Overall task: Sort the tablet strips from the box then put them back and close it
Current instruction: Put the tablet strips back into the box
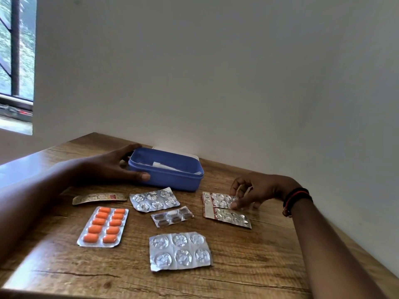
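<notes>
A six-blister silver strip (pixel 180 251) lies nearest, foremost of seven tablet strips spread on a wooden table (pixel 248 277).
Behind it lie an orange-tablet strip (pixel 103 226) at left, a brown-tablet strip (pixel 172 216) at centre and a near red-edged strip (pixel 226 217) at right. Farther back are a gold strip (pixel 99 198), a second silver strip (pixel 154 199), and a far red-edged strip (pixel 218 199) pinched at its right end by the right hand (pixel 254 189). Farthest, near the wall, stands the open blue box (pixel 166 175); the left hand (pixel 112 165) grips its left end.
</notes>
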### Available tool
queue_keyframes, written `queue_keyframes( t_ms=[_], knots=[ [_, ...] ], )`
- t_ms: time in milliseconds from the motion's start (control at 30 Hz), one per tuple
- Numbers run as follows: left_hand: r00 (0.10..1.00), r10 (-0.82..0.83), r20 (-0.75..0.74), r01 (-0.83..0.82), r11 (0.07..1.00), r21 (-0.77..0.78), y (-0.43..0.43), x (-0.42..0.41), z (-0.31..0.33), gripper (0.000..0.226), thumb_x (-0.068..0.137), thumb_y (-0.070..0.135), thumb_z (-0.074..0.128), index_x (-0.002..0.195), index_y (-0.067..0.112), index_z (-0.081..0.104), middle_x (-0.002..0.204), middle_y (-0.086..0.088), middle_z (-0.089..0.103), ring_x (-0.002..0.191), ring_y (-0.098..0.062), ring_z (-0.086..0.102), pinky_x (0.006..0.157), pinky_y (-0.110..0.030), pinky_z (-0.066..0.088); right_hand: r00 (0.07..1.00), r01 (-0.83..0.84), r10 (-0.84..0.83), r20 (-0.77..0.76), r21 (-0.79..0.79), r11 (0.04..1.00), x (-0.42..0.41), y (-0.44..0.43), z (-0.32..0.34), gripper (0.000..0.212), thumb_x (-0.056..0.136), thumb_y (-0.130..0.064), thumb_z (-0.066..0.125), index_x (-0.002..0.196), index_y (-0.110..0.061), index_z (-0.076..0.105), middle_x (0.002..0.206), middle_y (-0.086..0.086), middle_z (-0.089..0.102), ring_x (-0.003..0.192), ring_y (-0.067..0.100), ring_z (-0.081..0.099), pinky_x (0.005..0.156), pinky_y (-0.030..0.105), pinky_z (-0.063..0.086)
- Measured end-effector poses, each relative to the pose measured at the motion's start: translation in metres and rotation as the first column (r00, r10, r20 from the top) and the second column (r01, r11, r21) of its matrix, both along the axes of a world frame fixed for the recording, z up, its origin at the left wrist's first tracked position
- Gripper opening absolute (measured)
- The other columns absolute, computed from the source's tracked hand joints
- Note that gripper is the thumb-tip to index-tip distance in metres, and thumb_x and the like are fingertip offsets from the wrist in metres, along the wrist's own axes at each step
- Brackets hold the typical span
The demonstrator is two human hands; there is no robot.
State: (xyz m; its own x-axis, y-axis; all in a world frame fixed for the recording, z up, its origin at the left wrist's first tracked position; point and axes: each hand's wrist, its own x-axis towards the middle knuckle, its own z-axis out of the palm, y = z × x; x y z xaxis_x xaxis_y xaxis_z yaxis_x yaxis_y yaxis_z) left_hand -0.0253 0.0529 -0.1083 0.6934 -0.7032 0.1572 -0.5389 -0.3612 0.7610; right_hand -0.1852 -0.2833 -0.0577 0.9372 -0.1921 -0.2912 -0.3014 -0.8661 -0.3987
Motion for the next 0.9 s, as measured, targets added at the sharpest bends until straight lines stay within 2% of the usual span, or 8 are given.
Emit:
queue_keyframes(
  t_ms=[133, 333, 433, 533, 667, 800, 833, 900],
  knots=[
    [1.000, 0.004, 0.017, -0.004, 1.000, 0.005, 0.000, 0.001, -0.001, 0.121, 0.020, 0.094, 0.067, 0.127, 0.052, 0.029, 0.110, 0.032, 0.047, 0.104, -0.001, 0.051, 0.074, -0.015, 0.040, 0.999, -0.010, 0.007, 0.042, 0.071, 0.997, 0.000, 0.002, 0.001, 0.045, 0.069, -0.023, 0.085, 0.106, -0.012, 0.062, 0.094, 0.005, 0.069, 0.077, 0.015, 0.066, 0.062, 0.023, 0.054],
    [1.000, 0.014, 0.012, -0.014, 1.000, 0.008, 0.001, -0.001, 0.000, 0.124, 0.021, 0.093, 0.068, 0.130, 0.050, 0.028, 0.112, 0.031, 0.047, 0.115, -0.008, 0.048, 0.075, -0.015, 0.040, 0.968, -0.031, -0.054, 0.247, 0.329, 0.944, -0.009, 0.004, 0.010, 0.037, 0.076, -0.008, 0.079, 0.107, 0.001, 0.061, 0.090, 0.017, 0.070, 0.068, 0.018, 0.067, 0.062, 0.029, 0.059],
    [1.000, 0.016, 0.015, -0.016, 1.000, 0.008, 0.001, -0.001, 0.000, 0.122, 0.020, 0.093, 0.067, 0.127, 0.052, 0.026, 0.110, 0.033, 0.045, 0.114, -0.006, 0.047, 0.075, -0.013, 0.039, 0.926, -0.090, -0.108, 0.363, 0.490, 0.867, -0.016, 0.007, 0.019, 0.041, 0.068, -0.013, 0.082, 0.103, -0.003, 0.062, 0.079, 0.013, 0.069, 0.064, 0.019, 0.063, 0.062, 0.031, 0.058],
    [1.000, 0.019, -0.002, -0.018, 1.000, 0.018, 0.000, -0.002, 0.002, 0.108, 0.016, 0.094, 0.066, 0.112, 0.061, 0.029, 0.106, 0.036, 0.041, 0.108, -0.001, 0.045, 0.073, -0.011, 0.037, 0.897, -0.140, -0.138, 0.419, 0.567, 0.812, -0.018, 0.012, 0.023, 0.043, 0.061, -0.017, 0.083, 0.098, -0.007, 0.063, 0.074, 0.010, 0.069, 0.059, 0.018, 0.063, 0.059, 0.030, 0.057],
    [1.000, 0.021, -0.023, -0.020, 1.000, 0.016, 0.001, -0.001, 0.002, 0.098, 0.019, 0.092, 0.069, 0.105, 0.064, 0.029, 0.106, 0.036, 0.042, 0.099, 0.004, 0.049, 0.072, -0.011, 0.037, 0.861, -0.168, -0.171, 0.480, 0.584, 0.794, -0.015, 0.016, 0.023, 0.040, 0.059, -0.018, 0.083, 0.093, -0.008, 0.065, 0.078, 0.013, 0.070, 0.062, 0.019, 0.066, 0.059, 0.029, 0.057],
    [0.999, 0.034, -0.021, -0.034, 0.999, 0.022, 0.002, 0.003, 0.000, 0.104, 0.028, 0.088, 0.071, 0.118, 0.060, 0.027, 0.115, 0.029, 0.045, 0.113, -0.004, 0.045, 0.076, -0.012, 0.038, 0.790, -0.221, -0.193, 0.582, 0.564, 0.796, -0.009, 0.021, 0.018, 0.028, 0.062, -0.012, 0.083, 0.084, -0.006, 0.067, 0.084, 0.018, 0.071, 0.067, 0.024, 0.069, 0.066, 0.035, 0.061],
    [0.999, 0.039, -0.017, -0.039, 0.999, 0.025, 0.002, 0.004, -0.001, 0.109, 0.030, 0.087, 0.071, 0.123, 0.058, 0.023, 0.119, 0.026, 0.045, 0.115, -0.005, 0.045, 0.077, -0.013, 0.039, 0.745, -0.226, -0.186, 0.641, 0.505, 0.833, -0.006, 0.022, 0.016, 0.024, 0.064, -0.011, 0.083, 0.082, -0.006, 0.068, 0.089, 0.018, 0.072, 0.072, 0.025, 0.071, 0.071, 0.037, 0.061],
    [0.999, 0.052, -0.008, -0.052, 0.998, 0.041, 0.003, 0.005, -0.002, 0.121, 0.031, 0.087, 0.070, 0.136, 0.053, 0.021, 0.127, 0.021, 0.046, 0.117, -0.006, 0.044, 0.083, -0.019, 0.040, 0.583, -0.193, -0.127, 0.803, 0.288, 0.938, 0.003, 0.026, 0.011, 0.018, 0.068, -0.008, 0.084, 0.081, -0.005, 0.072, 0.089, 0.012, 0.075, 0.080, 0.021, 0.073, 0.079, 0.033, 0.060]
  ],
)
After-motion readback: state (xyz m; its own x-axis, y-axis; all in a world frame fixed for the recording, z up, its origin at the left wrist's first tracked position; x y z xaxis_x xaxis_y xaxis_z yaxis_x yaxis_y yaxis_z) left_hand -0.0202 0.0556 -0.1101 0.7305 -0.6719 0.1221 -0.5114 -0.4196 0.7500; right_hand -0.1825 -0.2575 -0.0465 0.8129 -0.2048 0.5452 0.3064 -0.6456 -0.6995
